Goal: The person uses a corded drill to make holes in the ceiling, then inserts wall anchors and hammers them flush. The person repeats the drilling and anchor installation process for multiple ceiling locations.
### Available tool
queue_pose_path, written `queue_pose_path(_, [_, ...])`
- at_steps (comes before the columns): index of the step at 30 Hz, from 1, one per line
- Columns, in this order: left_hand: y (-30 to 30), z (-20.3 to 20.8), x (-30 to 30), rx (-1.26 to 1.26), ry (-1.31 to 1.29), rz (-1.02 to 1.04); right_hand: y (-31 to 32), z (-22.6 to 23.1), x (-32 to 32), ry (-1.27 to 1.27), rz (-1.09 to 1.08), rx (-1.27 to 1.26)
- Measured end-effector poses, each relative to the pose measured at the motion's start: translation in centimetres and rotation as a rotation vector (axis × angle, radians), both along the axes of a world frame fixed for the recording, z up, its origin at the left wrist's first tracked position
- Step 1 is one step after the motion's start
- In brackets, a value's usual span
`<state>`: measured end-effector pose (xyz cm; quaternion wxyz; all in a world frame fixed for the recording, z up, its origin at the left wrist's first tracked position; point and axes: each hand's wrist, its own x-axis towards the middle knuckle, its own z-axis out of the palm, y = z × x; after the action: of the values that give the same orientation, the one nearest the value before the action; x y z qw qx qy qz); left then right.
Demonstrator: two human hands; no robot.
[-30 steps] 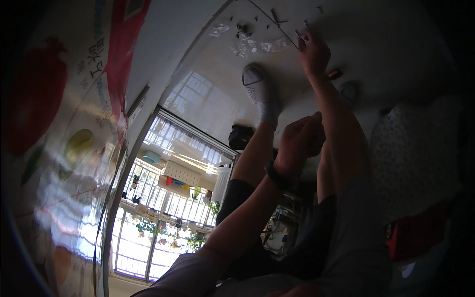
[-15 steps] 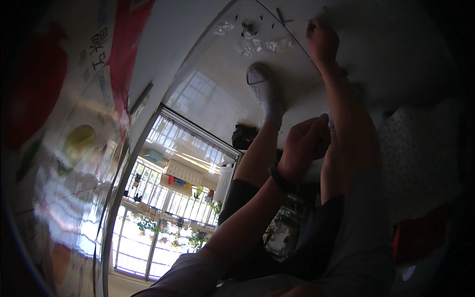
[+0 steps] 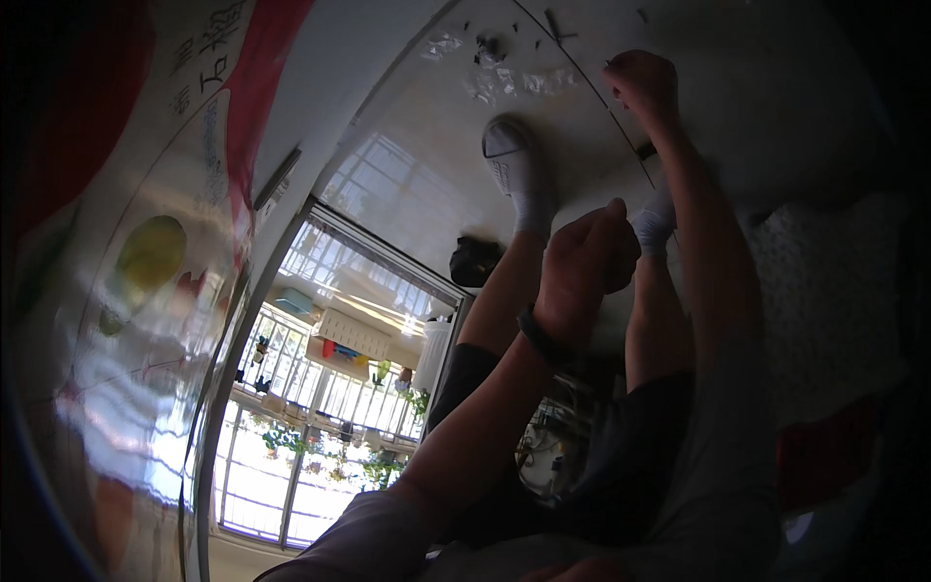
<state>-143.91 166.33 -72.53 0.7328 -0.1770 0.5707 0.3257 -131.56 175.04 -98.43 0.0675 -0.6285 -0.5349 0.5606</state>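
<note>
Right hand reached further up | both hands fisted | glossy tiled floor

A black bag lies on the tiled floor beside a railed window.

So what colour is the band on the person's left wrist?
Black; the wristband shows best in the head view, just below the closed left hand.

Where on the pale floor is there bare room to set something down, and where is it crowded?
Bare tile floor lies left of the white-socked foot, towards the window. It is crowded by the small clear scraps near the right hand. The left hand is a closed fist above the legs.
</note>
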Motion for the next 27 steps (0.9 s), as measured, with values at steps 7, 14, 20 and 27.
queue_pose_path(7, [0.5, 1.1, -0.5, 0.110, 0.047, -0.063, -2.6, 15.1, 2.5, 0.365, -0.421, -0.576])
queue_pose_path(14, [-0.3, 1.3, -0.2, 0.292, 0.034, -0.135, -4.0, 24.6, 3.9, 0.263, -0.547, -0.462])
queue_pose_path(20, [-5.8, 1.3, -0.2, 0.307, -0.020, -0.129, -8.8, 35.9, 6.0, 0.437, -0.742, -0.657])
queue_pose_path(27, [-10.4, 16.5, 3.7, 0.410, 0.013, -0.608, -17.6, 56.7, 12.5, 0.278, -0.514, -0.662])
